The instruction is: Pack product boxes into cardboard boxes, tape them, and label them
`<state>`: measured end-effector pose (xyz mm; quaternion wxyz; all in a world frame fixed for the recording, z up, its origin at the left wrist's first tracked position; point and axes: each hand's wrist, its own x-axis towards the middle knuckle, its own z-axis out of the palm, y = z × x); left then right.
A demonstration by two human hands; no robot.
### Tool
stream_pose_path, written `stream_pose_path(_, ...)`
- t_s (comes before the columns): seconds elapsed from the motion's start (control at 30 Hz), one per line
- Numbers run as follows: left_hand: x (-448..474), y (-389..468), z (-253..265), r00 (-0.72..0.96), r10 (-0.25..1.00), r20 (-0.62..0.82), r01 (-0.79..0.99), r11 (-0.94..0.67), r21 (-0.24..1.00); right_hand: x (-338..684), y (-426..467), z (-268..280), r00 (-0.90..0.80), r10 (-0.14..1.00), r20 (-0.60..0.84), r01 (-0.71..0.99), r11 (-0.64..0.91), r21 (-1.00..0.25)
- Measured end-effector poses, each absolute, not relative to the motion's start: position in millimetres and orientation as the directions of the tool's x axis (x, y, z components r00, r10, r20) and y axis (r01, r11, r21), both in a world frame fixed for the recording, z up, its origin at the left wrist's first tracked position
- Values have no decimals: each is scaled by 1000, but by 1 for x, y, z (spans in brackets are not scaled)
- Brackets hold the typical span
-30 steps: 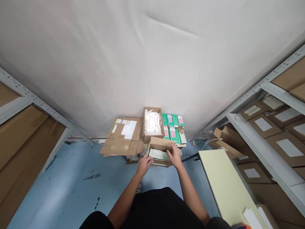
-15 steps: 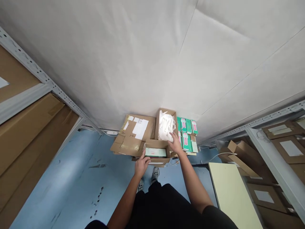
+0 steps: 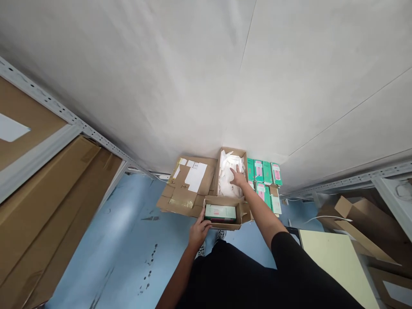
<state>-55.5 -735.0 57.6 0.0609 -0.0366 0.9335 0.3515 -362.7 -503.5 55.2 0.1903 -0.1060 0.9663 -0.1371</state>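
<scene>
A small brown cardboard carton (image 3: 223, 200) sits open at the near side, its flap out to the right; inside, at the left, lies a pale green-and-white box (image 3: 220, 212) with a pink mark. Just beyond stands a longer open carton (image 3: 234, 151), upright, filled with loosely heaped white packets (image 3: 227, 177).

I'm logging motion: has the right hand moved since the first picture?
Yes: against the white-filled carton, the right hand has moved forward, from short of its near end to over it.
</scene>
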Motion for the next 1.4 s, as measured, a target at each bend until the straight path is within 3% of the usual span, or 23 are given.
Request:
stream_pose_path(0.23,-61,-736,59,-987,-13,-158,-111,768,631,-373,-501,31,-809,-256,-529,-176,965,-197)
stream_pose_path(0.33,-61,-737,59,-986,-9,-167,-115,763,636,-358,-500,29,-831,-260,-492,-174,961,-214)
stream_pose_path(0.6,-58,-740,55,-989,2,-149,-94,769,633,-329,-491,61,-945,-229,-235,-162,948,-276)
stream_pose_path(0.73,-52,-743,59,-993,10,-119,-68,769,635,-317,-492,82,-983,-183,-2,-166,896,-413)
stream_pose_path(0.87,-45,-748,63,-996,19,-86,-40,770,636,-296,-498,110,-967,-116,226,-224,809,-543)
stream_pose_path(1.07,-33,-756,71,-996,43,-79,-19,757,653,-235,-512,153,-915,-62,399,-306,751,-585)
stream_pose_path(1.2,-24,-759,75,-995,64,-78,-3,755,656,-177,-523,160,-920,-173,352,-359,733,-578)
stream_pose_path(1.4,-13,-756,73,-994,90,-64,23,733,680,-103,-540,136,-897,-430,105,-405,702,-587)
